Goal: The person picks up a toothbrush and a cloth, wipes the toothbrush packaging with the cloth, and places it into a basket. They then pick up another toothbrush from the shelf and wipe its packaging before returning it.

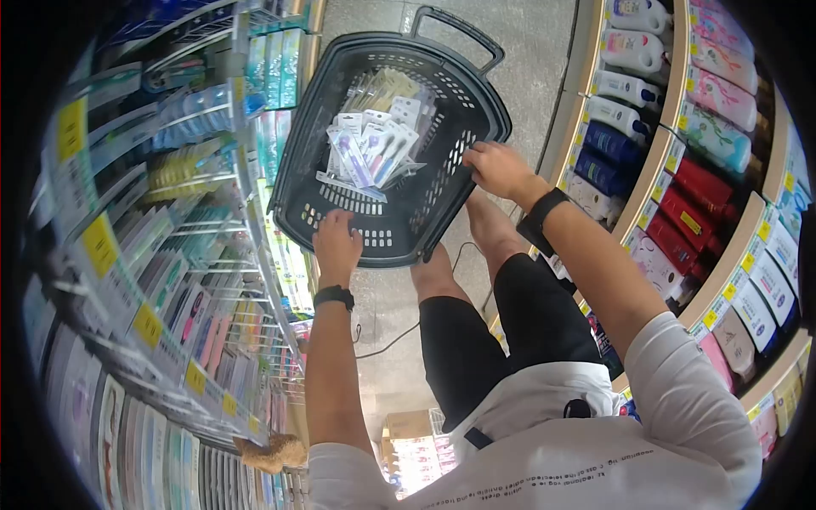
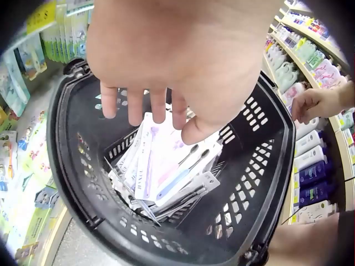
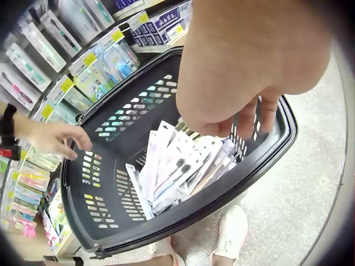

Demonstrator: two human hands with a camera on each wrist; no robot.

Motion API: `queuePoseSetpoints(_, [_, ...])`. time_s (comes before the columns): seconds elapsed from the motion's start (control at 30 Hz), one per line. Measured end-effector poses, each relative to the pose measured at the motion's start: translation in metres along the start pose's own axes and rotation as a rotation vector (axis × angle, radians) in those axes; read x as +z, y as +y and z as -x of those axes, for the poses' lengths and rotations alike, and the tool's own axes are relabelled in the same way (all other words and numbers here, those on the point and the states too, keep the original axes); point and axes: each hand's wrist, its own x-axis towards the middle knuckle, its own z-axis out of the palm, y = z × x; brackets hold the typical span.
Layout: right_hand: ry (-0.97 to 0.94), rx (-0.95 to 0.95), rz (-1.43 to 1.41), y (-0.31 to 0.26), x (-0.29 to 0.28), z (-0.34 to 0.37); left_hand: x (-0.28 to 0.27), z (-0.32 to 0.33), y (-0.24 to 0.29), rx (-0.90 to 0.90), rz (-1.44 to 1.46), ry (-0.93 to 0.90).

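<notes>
A black plastic shopping basket (image 1: 293,200) with slotted walls stands in front of the person's legs. Inside lies a loose heap of toothbrush packs (image 1: 374,157), white cards with purple, pink and blue brushes. The left hand (image 1: 337,238) hovers at the near left rim; its fingers extend loosely over the basket in the left wrist view. At the right rim is the right hand (image 1: 500,168), fingers loosely bent with the tips over the edge. No item shows in either hand. Closer up, the heaped toothbrush packs (image 3: 177,166) overlap at various angles.
Racks of hanging packets (image 1: 191,170) line the left side. Shelves of bottles (image 1: 633,51) run along the right. The basket handle (image 1: 463,38) sticks out at the far end. Shoes (image 3: 232,230) stand on the floor beside the basket, and a thin cord (image 1: 387,347) crosses the floor.
</notes>
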Motion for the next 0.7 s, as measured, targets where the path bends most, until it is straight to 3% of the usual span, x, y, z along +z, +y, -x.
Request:
queuePoseSetpoints(0.13, [0.095,-0.196,0.174,0.006,0.009,-0.017,0.024,-0.046,-0.006,-0.106,0.031,-0.094])
queuePoseSetpoints(0.37, [0.228,-0.291,0.231,0.028,0.048,-0.040,0.058,-0.103,-0.020,-0.198,-0.006,-0.231])
queuePoseSetpoints(0.63, [0.171,-0.268,0.230,0.034,0.071,-0.045,0.085,-0.144,-0.038,-0.255,0.022,-0.293])
queuePoseSetpoints(0.7, [0.149,-0.265,0.241,0.037,0.072,-0.049,0.097,-0.159,-0.051,-0.327,0.106,-0.203])
